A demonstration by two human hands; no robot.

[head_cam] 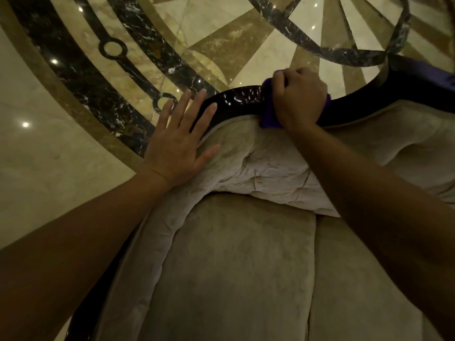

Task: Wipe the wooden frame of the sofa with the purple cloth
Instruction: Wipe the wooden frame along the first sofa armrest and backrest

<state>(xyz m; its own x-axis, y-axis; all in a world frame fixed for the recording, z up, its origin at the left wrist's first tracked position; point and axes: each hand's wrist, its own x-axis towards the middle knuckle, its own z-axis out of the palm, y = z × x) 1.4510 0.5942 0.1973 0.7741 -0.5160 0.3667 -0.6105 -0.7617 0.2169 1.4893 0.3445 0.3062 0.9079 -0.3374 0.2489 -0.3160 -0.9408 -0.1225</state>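
While the camera looks down over the sofa back, these lines run from nearest to farthest.

Seat cushions (234, 279): beige velvet, nearest the viewer at 6 o'clock; a seam divides the two, running up toward 12 o'clock.

Forearms: both bare; the left enters from 8 o'clock, the right from 4 o'clock, each crossing above the upholstery.

Backrest padding (266, 163): pale tufted fabric at the centre, just beyond the cushions, creased around button points.

Left hand (176, 146): released, fingers straight and spread; its palm lies flat at the padded corner, at 9 o'clock from the padding, with fingertips reaching over the dark rail toward 1 o'clock. It grasps nothing.

Wooden frame (242, 97): dark, glossy, carved rail curving along the top of the backrest, from the left fingertips across to 2 o'clock; a carved, shiny stretch shows between the two hands.

Right hand (299, 99): clenched around the cloth, knuckles up, pressed onto the rail at 1 o'clock from centre, slightly motion-blurred.

Purple cloth (267, 120): bunched under the right hand, wrapped over the rail; a fold hangs at the padding edge at 7 o'clock of the fist, another bit peeks out at 3 o'clock.

Marble floor (221, 33): farthest, beyond the rail toward 12 o'clock; polished cream and tan slabs with dark veined bands and a ring motif, dotted with light reflections.
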